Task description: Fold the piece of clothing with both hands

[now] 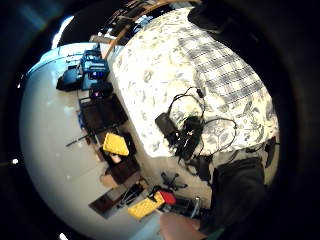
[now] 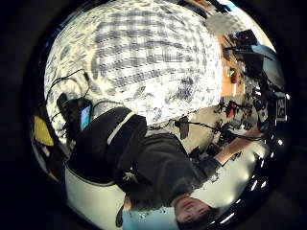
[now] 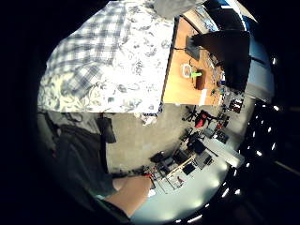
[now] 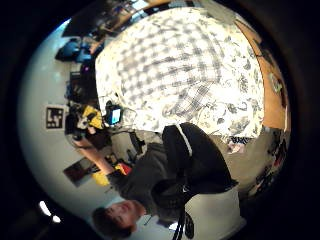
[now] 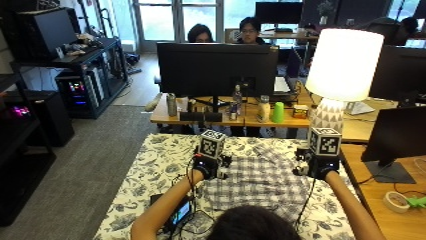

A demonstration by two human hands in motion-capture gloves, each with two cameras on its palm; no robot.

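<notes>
Both hands hover over the far part of a checked shirt (image 5: 256, 182), the left hand (image 5: 206, 166) above its far left corner and the right hand (image 5: 318, 166) above its far right corner. Whether either grip is wide, narrow or pinching cloth cannot be told: the gloves hide the fingers from behind, and the palm views show the shirt from well above, so the palms seem raised off it.

The shirt lies spread flat in the middle of the bench (image 5: 143, 185), on a white cloth with a grey leaf print (image 5: 160, 165). Near the person's left forearm sits a small device with a lit screen (image 5: 180, 214), amid loose black cables.

The likely risk lies in an uneven fold. If one hand catches its corner and the other misses, or takes only the top layer, the shirt will skew or bunch as it is brought over. The printed cloth may also be picked up together with the shirt, dragging the device and cables.
</notes>
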